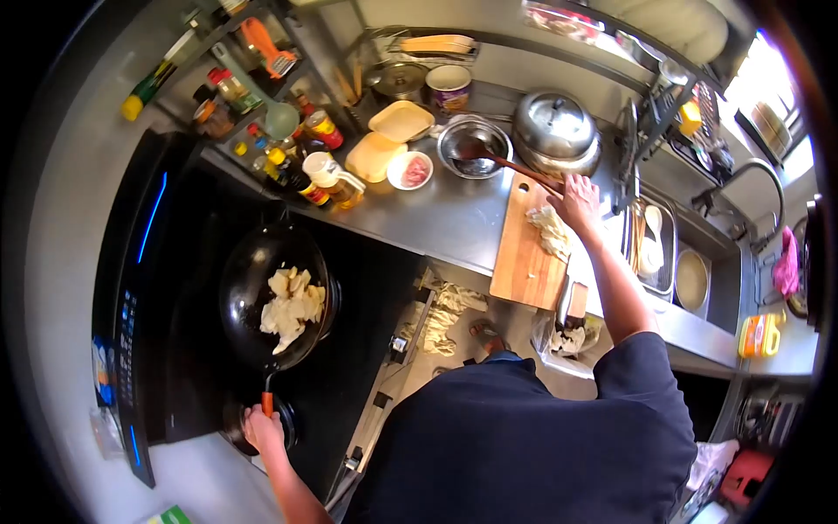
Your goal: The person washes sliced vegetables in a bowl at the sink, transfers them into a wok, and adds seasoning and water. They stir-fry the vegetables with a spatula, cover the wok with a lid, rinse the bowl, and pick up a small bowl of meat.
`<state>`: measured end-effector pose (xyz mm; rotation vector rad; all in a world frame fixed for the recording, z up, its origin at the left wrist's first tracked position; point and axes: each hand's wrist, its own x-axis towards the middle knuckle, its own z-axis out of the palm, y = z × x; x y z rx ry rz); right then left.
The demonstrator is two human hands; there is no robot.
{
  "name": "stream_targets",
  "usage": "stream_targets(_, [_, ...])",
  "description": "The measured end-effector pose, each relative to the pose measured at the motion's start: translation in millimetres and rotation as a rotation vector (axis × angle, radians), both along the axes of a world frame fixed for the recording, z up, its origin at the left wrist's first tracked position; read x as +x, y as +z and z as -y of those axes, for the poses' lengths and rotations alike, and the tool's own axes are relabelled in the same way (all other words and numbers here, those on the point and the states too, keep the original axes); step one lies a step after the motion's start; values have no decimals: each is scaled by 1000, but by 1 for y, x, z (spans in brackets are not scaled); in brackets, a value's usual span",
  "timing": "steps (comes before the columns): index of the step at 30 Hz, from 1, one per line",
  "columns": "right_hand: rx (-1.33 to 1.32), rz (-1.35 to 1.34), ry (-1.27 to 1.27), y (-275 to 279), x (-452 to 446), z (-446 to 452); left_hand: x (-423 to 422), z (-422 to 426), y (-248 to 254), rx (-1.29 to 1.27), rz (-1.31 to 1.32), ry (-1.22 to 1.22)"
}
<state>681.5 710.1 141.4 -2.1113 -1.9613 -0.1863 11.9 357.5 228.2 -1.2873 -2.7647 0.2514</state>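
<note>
A black wok (240,301) with pale, torn pieces of food (292,307) in it sits on the dark stove. My left hand (263,429) is closed round the wok's orange-red handle (267,403). At the counter's right, my right hand (577,203) is closed on the end of a long wooden spoon (517,167). The spoon's dark head lies over a metal bowl (463,140). Below my right hand is a wooden cutting board (519,253) with a crumpled pale piece (549,231) on it. A cleaver (572,297) rests by the board's lower right edge.
A lidded steel pot (555,127) stands behind the board. A small white bowl of pink meat (410,171), yellowish trays (377,157) and sauce bottles (301,179) line the back. The sink (692,279) is at right, with a bag (563,349) below the board.
</note>
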Motion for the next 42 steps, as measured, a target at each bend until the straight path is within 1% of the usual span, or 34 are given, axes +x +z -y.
stream_targets(2, [-62, 46, 66, -14, 7, -19, 1, 4, 3, 17, 4, 10])
stream_targets(4, [-202, -72, 129, -22, 16, -34, 7, 5, 9, 42, 15, 46])
stream_targets(5, [-212, -144, 120, -21, 14, -36, 10, 6, 12, 22, 26, 88])
stream_targets(6, [-206, -247, 135, -20, 15, -35, 9, 11, 11, 22, 5, 79])
stream_targets(8, [-266, -268, 96, -11, 13, -27, 4, 20, 3, 25, -31, 58])
stream_targets(9, [-280, -300, 83, -3, 16, -17, -5, 24, -3, -3, -8, 81])
stream_targets(10, [-299, -332, 84, 7, 16, -4, -3, 27, -1, 36, 4, 39])
stream_targets(11, [-317, -548, 93, 18, 15, 11, 1, 26, 0, 57, 1, 32])
stream_targets(12, [-329, -691, 148, 31, 11, 23, 7, 27, 4, 103, -43, -19])
stream_targets(13, [-385, -880, 141, 61, -5, 41, 11, 27, 4, 129, -28, -1])
stream_targets(14, [-468, -1063, 191, 72, -7, 46, 14, 29, 7, 133, 0, -6])
stream_targets(16, [-418, -1122, 282, 115, -37, 63, 15, 35, -4, 162, 3, -52])
stream_targets(18, [-374, -784, 466, 166, -90, 74, 21, 42, -8, 258, -15, -82])
stream_targets(19, [-278, -724, 668, 177, -123, 76, 22, 45, -9, 256, 5, -66])
stream_targets(21, [-187, -472, 928, 210, -194, 80, 23, 50, -10, 254, 46, -39])
stream_targets(24, [-196, 66, 1113, 262, -287, 83, 22, 59, -12, 347, 69, -91])
stream_targets(27, [-150, 307, 1402, 278, -352, 69, 19, 63, -20, 356, 71, -102])
stream_targets(30, [-208, 416, 1611, 281, -402, 71, 20, 62, -18, 391, 109, -107])
stream_targets(33, [-319, 602, 1417, 249, -447, 102, 21, 62, -19, 398, 127, -94])
stream_targets(34, [-305, 705, 1350, 245, -461, 115, 21, 63, -19, 409, 129, -89])
stream_targets(36, [-203, 657, 1312, 224, -481, 107, 22, 63, -19, 430, 133, -80])
stream_targets(38, [-138, 565, 1295, 221, -488, 76, 25, 64, -11, 393, 138, -52])
stream_targets(39, [-93, 556, 1341, 228, -484, 64, 26, 64, -9, 395, 135, -46])
stream_targets(40, [-168, 628, 1289, 263, -483, 80, 26, 64, -9, 403, 134, -36])
stream_targets(42, [-168, 451, 1234, 262, -485, 80, 24, 66, -17, 448, 109, -18])
